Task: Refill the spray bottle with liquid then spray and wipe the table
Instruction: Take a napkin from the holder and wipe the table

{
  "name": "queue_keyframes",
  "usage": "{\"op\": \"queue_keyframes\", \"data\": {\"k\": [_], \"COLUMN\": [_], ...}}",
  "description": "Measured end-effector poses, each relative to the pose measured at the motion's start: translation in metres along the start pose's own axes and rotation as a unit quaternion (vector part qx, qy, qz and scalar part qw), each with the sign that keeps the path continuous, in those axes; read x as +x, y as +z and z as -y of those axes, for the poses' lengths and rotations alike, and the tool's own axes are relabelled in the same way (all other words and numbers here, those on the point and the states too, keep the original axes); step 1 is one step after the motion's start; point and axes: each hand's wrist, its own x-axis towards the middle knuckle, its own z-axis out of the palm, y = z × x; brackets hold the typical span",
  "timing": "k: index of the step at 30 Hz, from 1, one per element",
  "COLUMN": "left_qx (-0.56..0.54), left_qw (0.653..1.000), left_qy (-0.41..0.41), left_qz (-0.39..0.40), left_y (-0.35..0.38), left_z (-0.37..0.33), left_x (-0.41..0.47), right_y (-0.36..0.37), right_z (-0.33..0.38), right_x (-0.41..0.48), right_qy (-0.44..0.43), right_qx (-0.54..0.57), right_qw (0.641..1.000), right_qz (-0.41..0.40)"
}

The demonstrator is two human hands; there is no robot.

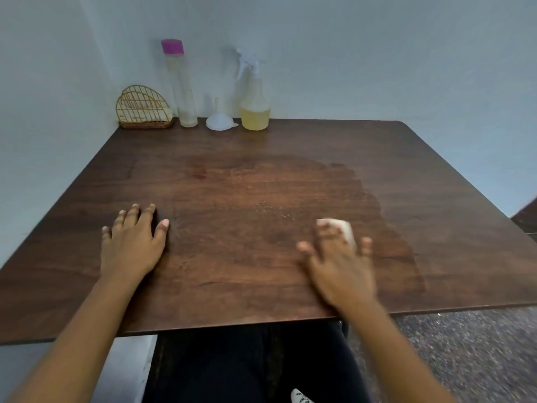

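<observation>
— Now, mid-wipe by the look of it? Pressing where?

— Likely so. Pressing down with the right hand (338, 257), fingers spread straight over a pale cloth (347, 228), near the front edge of the table (232, 280). Blurred, so no telling how the thumb lies. Bracing with the left hand (132, 242), palm down, fingers splayed wide, holding nothing.

— Best way to do it?

— Keep the palm flat and the pressure even. Sweep in overlapping passes from the darker wet patch (377, 210) on the right toward the drier left half. Pick up the small specks (273, 209) just beyond the cloth. Lift the left hand before wiping under it.

— And the spray bottle (255, 112)?

— Standing upright at the far edge against the wall, well apart from both hands, with yellowish liquid in its lower part. Just left of it, a white funnel (220, 121) mouth down, then a tall clear bottle (181, 88) with a pink cap, then a gold wire holder (143, 110) in the corner.

— Surface and room?

— Dark wood-grain top, smooth, probably slick where wet. Pale grey-blue walls (377, 53) on two sides, and speckled grey floor (465, 359) below right.
</observation>
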Motion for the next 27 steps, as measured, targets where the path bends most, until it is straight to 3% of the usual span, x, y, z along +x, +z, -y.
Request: {"op": "queue_keyframes", "data": {"k": [3,5,9,12,16,19,24,27], "left_qx": [0.001,0.0,-0.013,-0.017,0.002,0.003,-0.027,-0.032], "left_qw": [1.0,1.0,1.0,1.0,0.999,0.999,0.999,0.999], "left_qy": [-0.001,-0.002,-0.001,0.007,0.015,0.017,0.022,0.023], "left_qz": [0.0,0.0,0.001,-0.016,-0.04,-0.039,-0.032,-0.017], "left_y": [0.0,0.0,0.0,-0.004,-0.012,-0.015,-0.01,-0.007], "left_z": [0.0,-0.001,0.001,0.005,0.012,0.013,0.014,0.016], "left_x": [0.001,0.001,0.001,0.001,0.005,0.012,0.014,0.017], "right_y": [-0.02,-0.018,0.004,0.011,0.018,0.018,-0.011,-0.014], "right_z": [-0.049,-0.028,0.094,0.172,0.169,0.117,-0.004,0.001], "right_x": [0.003,0.004,-0.01,-0.027,-0.022,-0.006,0.026,0.038], "right_qy": [0.141,0.147,-0.029,-0.154,-0.194,-0.132,0.121,0.146], "right_qx": [-0.003,-0.014,0.058,0.106,0.079,0.043,-0.013,-0.037], "right_qw": [0.989,0.988,0.996,0.974,0.974,0.989,0.992,0.988], "right_qz": [0.039,0.036,0.067,0.129,0.081,0.041,0.034,0.042]}}
